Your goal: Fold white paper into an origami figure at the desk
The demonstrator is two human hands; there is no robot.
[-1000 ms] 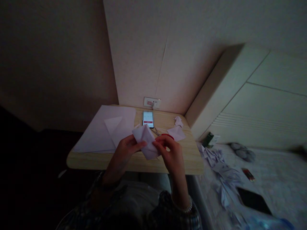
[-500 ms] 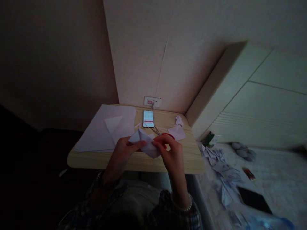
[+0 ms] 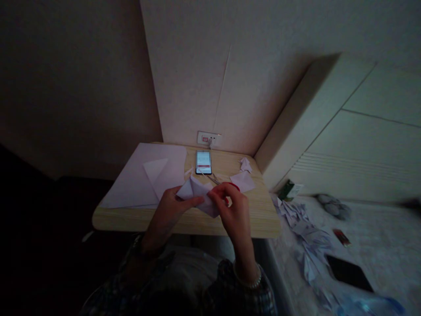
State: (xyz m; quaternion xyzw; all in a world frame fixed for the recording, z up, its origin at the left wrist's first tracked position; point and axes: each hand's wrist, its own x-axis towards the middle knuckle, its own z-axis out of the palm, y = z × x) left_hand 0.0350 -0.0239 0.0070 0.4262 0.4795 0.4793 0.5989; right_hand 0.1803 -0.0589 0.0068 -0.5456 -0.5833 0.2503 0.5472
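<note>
A partly folded piece of white paper (image 3: 198, 189) is held up over the front of the small wooden table (image 3: 128, 220). My left hand (image 3: 171, 210) pinches its left side, thumb lying across the face of the paper. On the right side, the fingertips of my right hand (image 3: 233, 207) are closed on the paper's edge. Just behind the hands lie scissors (image 3: 234, 186) with red handles, partly hidden by my right hand. A lit phone (image 3: 203, 162) rests on the table behind the folded paper.
Large white sheets (image 3: 128, 184) cover the table's left part, with a folded paper triangle (image 3: 156, 169) on top. At the right lie a paper square (image 3: 243, 181) and a small folded paper figure (image 3: 245, 165). Several folded papers (image 3: 309, 232) and a black tablet-like slab (image 3: 349, 273) lie on the bed.
My left thumb has slid slightly right and down across the paper. Both hands keep their hold on it, and the rest of the scene stays as it was.
</note>
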